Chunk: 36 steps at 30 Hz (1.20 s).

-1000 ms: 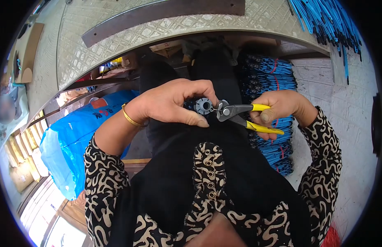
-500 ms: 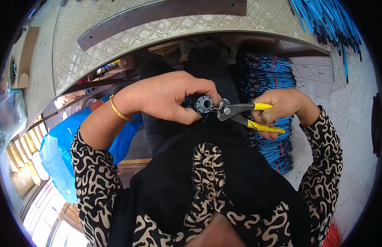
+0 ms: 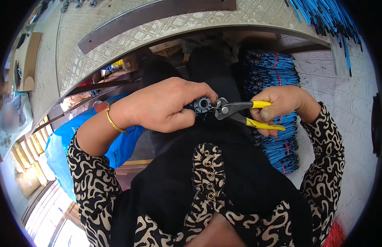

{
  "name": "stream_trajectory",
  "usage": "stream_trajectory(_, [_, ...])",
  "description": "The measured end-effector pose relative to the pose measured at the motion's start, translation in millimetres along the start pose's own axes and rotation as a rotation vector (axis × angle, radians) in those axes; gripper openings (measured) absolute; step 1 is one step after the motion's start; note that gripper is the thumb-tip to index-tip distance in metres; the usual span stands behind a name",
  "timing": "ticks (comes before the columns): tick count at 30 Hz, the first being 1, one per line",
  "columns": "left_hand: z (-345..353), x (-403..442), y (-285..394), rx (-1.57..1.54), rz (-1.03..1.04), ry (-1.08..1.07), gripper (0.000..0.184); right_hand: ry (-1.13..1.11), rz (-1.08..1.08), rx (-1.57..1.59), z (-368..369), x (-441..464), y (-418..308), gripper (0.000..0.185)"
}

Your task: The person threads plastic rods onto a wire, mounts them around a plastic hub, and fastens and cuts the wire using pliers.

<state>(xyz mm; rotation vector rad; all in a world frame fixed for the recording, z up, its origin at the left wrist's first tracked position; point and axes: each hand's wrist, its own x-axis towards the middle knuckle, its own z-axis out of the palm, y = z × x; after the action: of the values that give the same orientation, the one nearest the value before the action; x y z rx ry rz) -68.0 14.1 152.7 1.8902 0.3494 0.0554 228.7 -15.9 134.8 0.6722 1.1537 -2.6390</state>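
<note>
In the middle of the head view, my left hand (image 3: 168,105) has its fingers closed around a round grey notched hub (image 3: 203,104) with a hole in its centre. My right hand (image 3: 277,108) grips a pair of cutting pliers (image 3: 235,108) with yellow handles, held somewhat apart. The pliers' dark jaws meet the right side of the hub, by my left index fingertip. A thin bit of wire shows between hub and jaws. What lies under the hub is mostly hidden.
A worktable (image 3: 129,51) curves across the top, with a long metal strip (image 3: 158,18) on it. Thin blue rods (image 3: 326,20) overhang its right corner. Red-tied bundles of blue rods (image 3: 281,136) lie below at right. A blue plastic bag (image 3: 117,144) sits at left.
The hub has tilted and sits slightly further left, and my left hand has lowered a little. The pliers stay beside it, shifted slightly left. The view has moved a little.
</note>
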Motion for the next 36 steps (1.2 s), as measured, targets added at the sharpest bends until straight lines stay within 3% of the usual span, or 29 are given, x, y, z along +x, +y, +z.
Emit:
stream_trajectory(6, [3,-1,4,-0.021,-0.065,-0.011,0.046,0.048,-0.028,-0.061,5,-1,1,0.04])
stream_trajectory(10, [3,-3,-4,-0.065,0.027,0.005,0.038,0.086,-0.026,-0.089,6,-3,3,0.041])
stream_trajectory(13, [29,0,-9,-0.131,0.057,0.263,0.04,0.109,-0.028,-0.091,8,-3,1,0.041])
stream_trajectory(16, [53,3,-23,-0.216,0.005,0.431,0.04,0.113,-0.019,-0.088,9,-2,-2,0.041])
stream_trajectory(18, [53,6,-28,-0.128,0.082,0.497,0.034,0.119,-0.021,-0.086,11,0,-1,0.041])
stream_trajectory(21, [51,5,-26,-0.151,0.072,0.496,0.036,-0.053,-0.044,0.232,9,8,25,0.04])
stream_trajectory(24, [51,4,-31,-0.209,0.088,0.494,0.038,-0.277,-0.282,0.526,17,35,61,0.04])
stream_trajectory(30, [51,6,-27,-0.29,0.096,0.527,0.041,-0.252,-0.363,0.838,39,54,78,0.037])
stream_trajectory(33, [45,8,-31,-0.256,0.109,0.477,0.039,-0.218,-0.253,0.618,29,42,59,0.036])
stream_trajectory(36, [42,7,-31,-0.237,0.086,0.553,0.034,0.261,-0.211,-0.038,41,19,22,0.041])
